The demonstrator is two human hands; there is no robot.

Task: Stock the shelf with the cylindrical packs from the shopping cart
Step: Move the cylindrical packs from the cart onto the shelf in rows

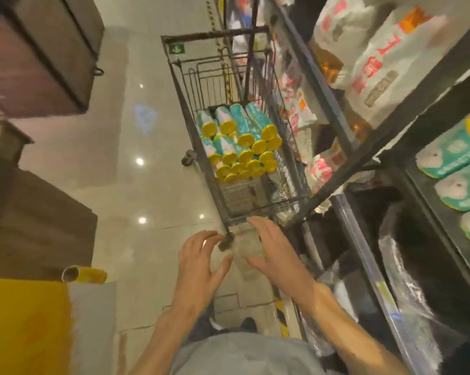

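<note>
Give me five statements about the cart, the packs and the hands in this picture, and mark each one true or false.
1. The cylindrical packs lie stacked in the shopping cart. True.
2. The packs' end caps are red. False: the caps are yellow and the bodies teal and white.
3. The left hand grips a pack. False: its fingers are spread near the cart's near corner and no pack is in it.
4. The right hand reaches forward with straight fingers beside the left hand. True.
5. The shelf stands to the left of the cart. False: it runs along the cart's right side, and teal packs lie on it.
</note>
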